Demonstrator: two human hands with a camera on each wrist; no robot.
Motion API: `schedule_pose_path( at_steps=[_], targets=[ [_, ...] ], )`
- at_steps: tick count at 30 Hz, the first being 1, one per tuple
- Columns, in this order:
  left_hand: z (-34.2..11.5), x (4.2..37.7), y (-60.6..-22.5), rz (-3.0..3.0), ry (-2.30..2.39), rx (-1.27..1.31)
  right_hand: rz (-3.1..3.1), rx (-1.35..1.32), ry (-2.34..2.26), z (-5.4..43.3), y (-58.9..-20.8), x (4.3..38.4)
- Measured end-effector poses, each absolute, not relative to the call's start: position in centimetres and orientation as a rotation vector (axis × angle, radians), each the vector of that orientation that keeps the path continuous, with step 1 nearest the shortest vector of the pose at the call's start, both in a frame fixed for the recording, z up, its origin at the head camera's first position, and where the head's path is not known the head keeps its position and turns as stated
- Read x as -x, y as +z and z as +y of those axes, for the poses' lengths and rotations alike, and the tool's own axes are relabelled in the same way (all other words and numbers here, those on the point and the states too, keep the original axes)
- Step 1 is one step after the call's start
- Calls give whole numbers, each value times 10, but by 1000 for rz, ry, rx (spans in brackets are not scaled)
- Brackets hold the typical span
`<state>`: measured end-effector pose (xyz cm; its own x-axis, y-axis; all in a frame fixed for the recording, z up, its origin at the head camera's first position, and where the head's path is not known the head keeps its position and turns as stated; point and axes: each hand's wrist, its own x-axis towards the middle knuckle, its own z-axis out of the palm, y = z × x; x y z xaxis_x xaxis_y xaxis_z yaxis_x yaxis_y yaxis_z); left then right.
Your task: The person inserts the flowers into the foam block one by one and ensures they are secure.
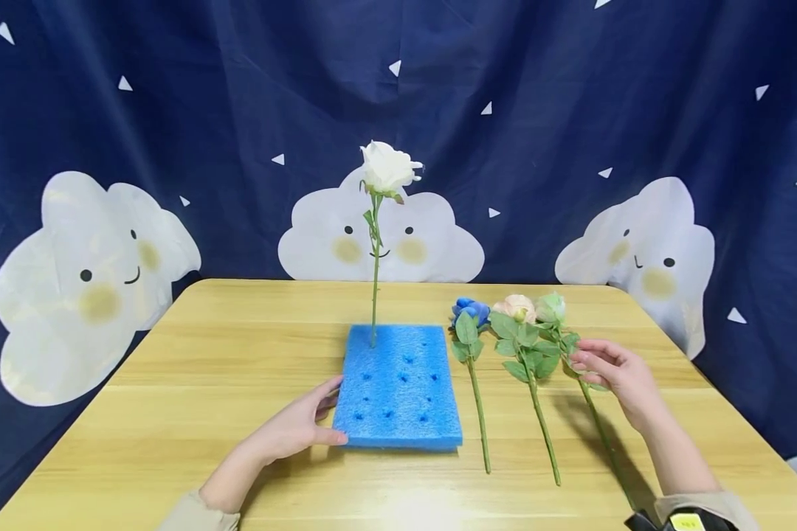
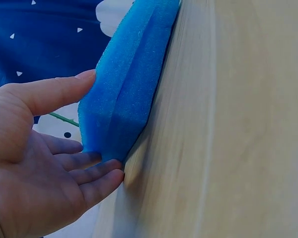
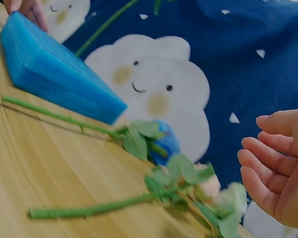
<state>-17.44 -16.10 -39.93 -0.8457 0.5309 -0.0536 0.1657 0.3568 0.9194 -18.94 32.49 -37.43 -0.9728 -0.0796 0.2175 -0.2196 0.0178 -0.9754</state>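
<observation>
A blue foam block (image 1: 398, 394) with several small holes lies on the table, and a white rose (image 1: 388, 171) stands upright in its back left part. My left hand (image 1: 294, 426) touches the block's left side, thumb at the front corner and fingers farther back. In the left wrist view its fingers reach fairly straight along the foam (image 2: 120, 94). My right hand (image 1: 620, 375) hovers over the stem of a pale green rose (image 1: 550, 308), fingers loosely bent. Nothing shows between the fingers of this hand (image 3: 280, 168) in the right wrist view.
Left of the green rose lie a pale pink rose (image 1: 515, 307) and a blue rose (image 1: 473, 312), their stems pointing toward me. Behind the wooden table (image 1: 239, 346) hangs a dark blue curtain (image 1: 239, 88) with smiling clouds and white triangles.
</observation>
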Motion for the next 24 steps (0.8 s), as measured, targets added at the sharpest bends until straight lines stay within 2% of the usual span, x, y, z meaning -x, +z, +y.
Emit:
schedule_pose_path(
  at_steps=[5,13,20,24],
  targets=[
    [-161,173,-399,2292,1491,-607,-2206,-192,2054,352,-389,186],
    [-161,173,-399,2304,1481,-598,-2312,26,2057,350,-381,164],
    [-162,175,-399,2305,1476,-591,-2283,216,2147,356,-399,163],
    [-161,174,-398,2307,1473,-592,-2441,297,1985,354,-403,162]
  ],
)
